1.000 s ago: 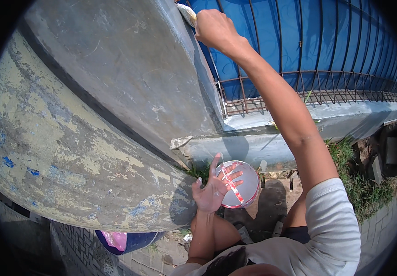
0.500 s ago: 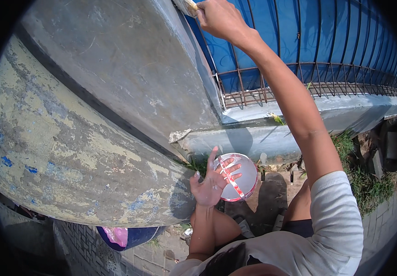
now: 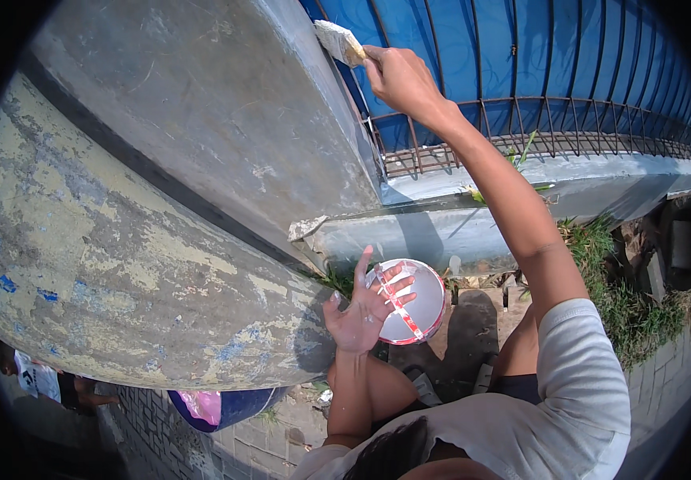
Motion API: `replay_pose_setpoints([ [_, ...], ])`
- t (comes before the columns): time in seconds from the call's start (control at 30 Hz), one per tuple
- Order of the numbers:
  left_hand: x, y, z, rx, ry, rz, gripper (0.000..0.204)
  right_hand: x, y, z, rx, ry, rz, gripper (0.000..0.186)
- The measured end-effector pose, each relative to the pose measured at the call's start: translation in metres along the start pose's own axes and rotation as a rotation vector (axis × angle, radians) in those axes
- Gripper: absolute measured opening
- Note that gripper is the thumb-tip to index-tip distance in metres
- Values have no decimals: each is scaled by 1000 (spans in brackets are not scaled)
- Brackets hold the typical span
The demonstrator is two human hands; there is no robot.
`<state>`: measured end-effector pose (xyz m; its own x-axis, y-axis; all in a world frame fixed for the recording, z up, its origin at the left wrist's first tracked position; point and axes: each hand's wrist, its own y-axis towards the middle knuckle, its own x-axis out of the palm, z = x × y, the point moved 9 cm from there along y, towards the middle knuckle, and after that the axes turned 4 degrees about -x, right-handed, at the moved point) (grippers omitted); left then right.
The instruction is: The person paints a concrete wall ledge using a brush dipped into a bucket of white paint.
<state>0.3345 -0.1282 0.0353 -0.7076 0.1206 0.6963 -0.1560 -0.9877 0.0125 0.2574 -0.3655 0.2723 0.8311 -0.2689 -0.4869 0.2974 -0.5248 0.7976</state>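
Note:
My right hand (image 3: 403, 78), raised at the top, is closed around the handle end of a paintbrush (image 3: 340, 42). Its pale, paint-coated bristles touch or nearly touch the grey pillar's edge beside the blue panel. Lower down, my left hand (image 3: 355, 318) is palm up with fingers spread, whitish smears on its skin. Its fingers reach over a round bucket (image 3: 425, 308) of whitish paint. A red and white strip (image 3: 397, 303) spans the bucket's mouth and seems to cross over those fingers; I cannot tell whether they bear its weight.
A grey pillar (image 3: 177, 88) and a rounded wall with peeling paint (image 3: 145, 264) stand at left. Rusty bars (image 3: 513, 72) front the blue panel (image 3: 585, 56). Below lies a dark blue tub (image 3: 241, 406) with pink plastic (image 3: 204, 406). Grass (image 3: 601, 280) grows right; another person (image 3: 45, 380) is far left.
My right hand and the brush have come down and slightly right, bringing the bristles into view. My left hand stays spread by the bucket. Another person has appeared at the lower left.

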Motion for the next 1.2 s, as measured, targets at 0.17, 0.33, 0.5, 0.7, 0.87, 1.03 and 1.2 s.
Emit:
replay_pose_setpoints([
  [0.17, -2, 2, 0, 5, -16, 13, 109, 21, 4, 10, 28, 15, 40, 21],
  [0.33, 2, 3, 0, 5, -4, -11, 110, 80, -50, 66, 74, -54, -455, 27],
  [0.5, 1, 4, -2, -2, -23, 13, 114, 77, -35, 60, 143, -57, -484, 26],
  [0.7, 0, 4, -4, -2, -32, 19, 114, 29, -2, 28, 47, -21, -158, 27],
  [0.87, 4, 4, -3, 8, -9, -21, 110, 22, -32, 23, 43, 161, 152, 30],
  [1.03, 7, 9, -7, -8, 0, -26, 111, 72, -82, 62, 148, 140, -85, 26],
  [1.2, 1, 8, -6, -12, -28, 12, 112, 41, -76, 57, 151, 213, -367, 31],
])
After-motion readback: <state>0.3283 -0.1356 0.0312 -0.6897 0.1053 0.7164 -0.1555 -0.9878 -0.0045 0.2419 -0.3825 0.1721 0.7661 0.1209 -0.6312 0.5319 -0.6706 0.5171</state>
